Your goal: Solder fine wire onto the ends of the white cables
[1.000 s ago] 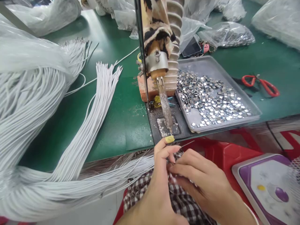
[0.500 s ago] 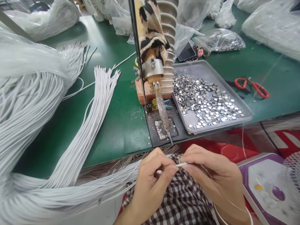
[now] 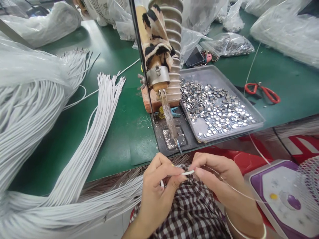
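My left hand [image 3: 159, 189] is closed in a pinch on a white cable [image 3: 187, 173], a short length of which sticks out to the right between the hands. Another bit of white cable shows below its curled fingers. My right hand [image 3: 221, 179] is closed at the cable's right end, and a thin pale wire [image 3: 233, 188] trails from its fingers across the wrist. Whatever else sits in its fingertips is hidden. Just beyond both hands, a clamped soldering iron [image 3: 169, 118] points down at the table edge, its tip above a dark base plate [image 3: 161, 147].
Small metal connectors [image 3: 214, 103] fill much of a clear tray [image 3: 258, 121]. Bundled white cables [image 3: 92, 139] lie at left. Red-handled pliers [image 3: 271, 95], a phone [image 3: 194, 58] and plastic bags [image 3: 286, 33] are on the green table [image 3: 112, 156]. A purple-white fan [image 3: 276, 199] stands at right.
Both hands appear slightly further left, still holding the cable between them. The cable's visible part and the thin wire have shifted a little. The whole view has moved slightly.
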### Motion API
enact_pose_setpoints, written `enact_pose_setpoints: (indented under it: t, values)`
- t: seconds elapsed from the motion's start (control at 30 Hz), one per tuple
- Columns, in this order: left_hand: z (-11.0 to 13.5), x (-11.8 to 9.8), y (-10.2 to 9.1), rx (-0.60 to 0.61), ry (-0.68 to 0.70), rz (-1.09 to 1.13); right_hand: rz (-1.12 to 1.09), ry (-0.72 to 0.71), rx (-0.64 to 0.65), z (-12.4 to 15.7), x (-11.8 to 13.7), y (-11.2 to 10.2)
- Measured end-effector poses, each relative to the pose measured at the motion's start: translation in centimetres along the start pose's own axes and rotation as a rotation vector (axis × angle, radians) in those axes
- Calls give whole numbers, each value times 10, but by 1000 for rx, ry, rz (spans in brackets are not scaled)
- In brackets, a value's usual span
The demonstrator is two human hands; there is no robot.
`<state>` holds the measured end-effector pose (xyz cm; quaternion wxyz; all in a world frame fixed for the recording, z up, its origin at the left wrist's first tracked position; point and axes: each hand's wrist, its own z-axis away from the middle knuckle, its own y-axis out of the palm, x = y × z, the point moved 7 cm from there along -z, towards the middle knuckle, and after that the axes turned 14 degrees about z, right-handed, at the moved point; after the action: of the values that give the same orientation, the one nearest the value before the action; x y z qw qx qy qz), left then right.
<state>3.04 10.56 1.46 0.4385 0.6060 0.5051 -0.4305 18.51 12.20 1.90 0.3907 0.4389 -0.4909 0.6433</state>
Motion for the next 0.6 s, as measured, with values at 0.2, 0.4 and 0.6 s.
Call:
enact_pose_setpoints:
  t: [0.2,0.4,0.6]
  values:
    - [-1,5,-1,54,-34,134,-305,75,324,-4,-4,24]
    - [-3,15,-6,9,-97,171,362,-169,-402,-17,10,-43]
    - [-2,17,1,53,-158,233,1185,-79,-576,-59,0,-91]
